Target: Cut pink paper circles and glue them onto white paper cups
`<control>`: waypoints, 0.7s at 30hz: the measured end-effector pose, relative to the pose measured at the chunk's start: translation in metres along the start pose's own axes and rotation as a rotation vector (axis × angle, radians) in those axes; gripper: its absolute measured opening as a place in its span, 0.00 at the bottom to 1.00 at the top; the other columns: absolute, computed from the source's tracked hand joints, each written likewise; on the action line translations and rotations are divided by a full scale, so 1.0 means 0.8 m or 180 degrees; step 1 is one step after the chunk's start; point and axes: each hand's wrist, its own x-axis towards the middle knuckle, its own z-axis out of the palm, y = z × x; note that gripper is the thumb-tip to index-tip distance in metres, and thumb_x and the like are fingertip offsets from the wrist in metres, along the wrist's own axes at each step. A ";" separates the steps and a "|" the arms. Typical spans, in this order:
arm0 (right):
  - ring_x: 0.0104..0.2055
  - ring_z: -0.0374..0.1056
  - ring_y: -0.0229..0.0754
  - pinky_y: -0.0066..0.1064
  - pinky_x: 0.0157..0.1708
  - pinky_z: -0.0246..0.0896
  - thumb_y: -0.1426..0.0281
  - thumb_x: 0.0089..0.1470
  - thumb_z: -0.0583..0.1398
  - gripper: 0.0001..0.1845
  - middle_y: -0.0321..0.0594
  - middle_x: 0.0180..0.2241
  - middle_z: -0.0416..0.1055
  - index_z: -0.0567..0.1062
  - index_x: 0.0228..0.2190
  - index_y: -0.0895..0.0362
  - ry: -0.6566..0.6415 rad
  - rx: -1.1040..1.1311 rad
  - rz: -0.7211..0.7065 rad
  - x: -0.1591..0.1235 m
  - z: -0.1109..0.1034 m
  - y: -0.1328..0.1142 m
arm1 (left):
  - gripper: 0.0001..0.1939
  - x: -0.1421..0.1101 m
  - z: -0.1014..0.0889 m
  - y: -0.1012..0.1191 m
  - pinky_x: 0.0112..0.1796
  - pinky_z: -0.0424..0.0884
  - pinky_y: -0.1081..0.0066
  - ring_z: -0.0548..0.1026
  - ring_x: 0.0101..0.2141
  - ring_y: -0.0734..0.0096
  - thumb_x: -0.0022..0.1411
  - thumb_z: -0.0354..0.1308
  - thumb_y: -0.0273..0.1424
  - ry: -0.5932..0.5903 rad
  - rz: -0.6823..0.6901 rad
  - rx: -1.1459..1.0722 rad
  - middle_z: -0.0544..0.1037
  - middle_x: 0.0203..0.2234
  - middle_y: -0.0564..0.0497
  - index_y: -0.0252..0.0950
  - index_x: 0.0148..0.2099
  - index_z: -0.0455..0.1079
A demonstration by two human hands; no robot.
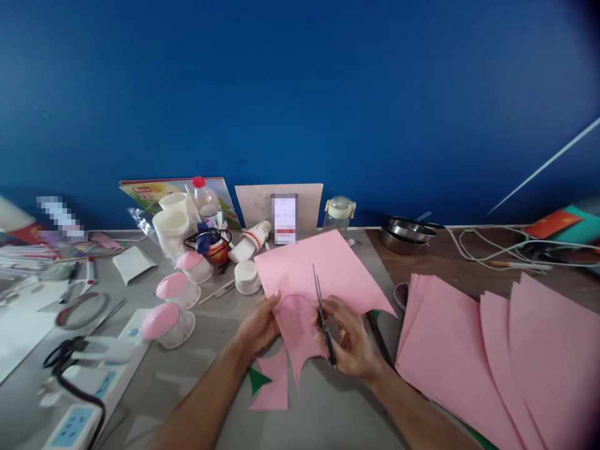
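A sheet of pink paper [323, 262] with curved bites cut from its edges is held up over the grey table. My left hand [262, 322] pinches its left edge, thumb on top. A faint round outline shows on the sheet between my hands. My right hand [349, 340] grips a pair of dark-handled scissors [327, 337], blades pointing up and away over the paper. Whether the blades are cutting into the sheet I cannot tell. Below it lie a pink paper scrap [276, 394] and a small green scrap [259, 380].
Several paper cups with pink tops [162, 320] stand at left, near a power strip [77, 425]. A phone [284, 219] leans upright at the back, beside a lidded glass jar [339, 212]. Stacked pink sheets [445, 337] lie at right; metal pans [407, 234] sit behind them.
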 end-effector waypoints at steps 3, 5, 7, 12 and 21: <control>0.32 0.63 0.46 0.40 0.34 0.61 0.74 0.51 0.58 0.23 0.40 0.31 0.70 0.65 0.49 0.49 -0.0096 0.0054 -0.0018 -0.001 0.005 -0.003 | 0.15 0.006 -0.002 0.000 0.30 0.74 0.70 0.76 0.25 0.68 0.48 0.68 0.36 0.0315 0.0156 -0.0123 0.78 0.24 0.49 0.32 0.34 0.71; 0.32 0.62 0.46 0.40 0.34 0.60 0.73 0.51 0.59 0.21 0.41 0.31 0.70 0.66 0.47 0.50 -0.0173 -0.0028 -0.0040 -0.001 0.008 -0.005 | 0.14 0.008 -0.003 -0.002 0.29 0.72 0.72 0.74 0.24 0.72 0.49 0.68 0.34 0.0440 0.0416 -0.0017 0.77 0.24 0.51 0.32 0.34 0.71; 0.31 0.62 0.46 0.39 0.33 0.60 0.72 0.50 0.59 0.19 0.41 0.31 0.69 0.67 0.46 0.52 -0.0242 -0.0175 -0.0055 0.000 0.011 -0.006 | 0.13 0.008 -0.005 -0.004 0.28 0.71 0.73 0.74 0.25 0.72 0.52 0.65 0.36 0.0484 0.0735 0.0361 0.77 0.26 0.51 0.33 0.37 0.72; 0.31 0.63 0.45 0.39 0.34 0.60 0.72 0.50 0.60 0.18 0.41 0.30 0.70 0.68 0.45 0.54 -0.0271 -0.0465 -0.0088 0.002 0.013 -0.005 | 0.14 0.004 -0.006 -0.006 0.34 0.71 0.71 0.75 0.31 0.69 0.56 0.62 0.39 0.0577 0.1371 0.0995 0.78 0.31 0.50 0.35 0.39 0.73; 0.33 0.67 0.47 0.42 0.39 0.62 0.69 0.49 0.63 0.19 0.40 0.31 0.73 0.71 0.45 0.51 0.0372 0.0198 0.0624 -0.003 0.013 0.012 | 0.14 0.008 -0.009 -0.015 0.33 0.73 0.66 0.78 0.32 0.59 0.50 0.67 0.35 0.0133 0.0611 0.0701 0.81 0.28 0.45 0.31 0.37 0.75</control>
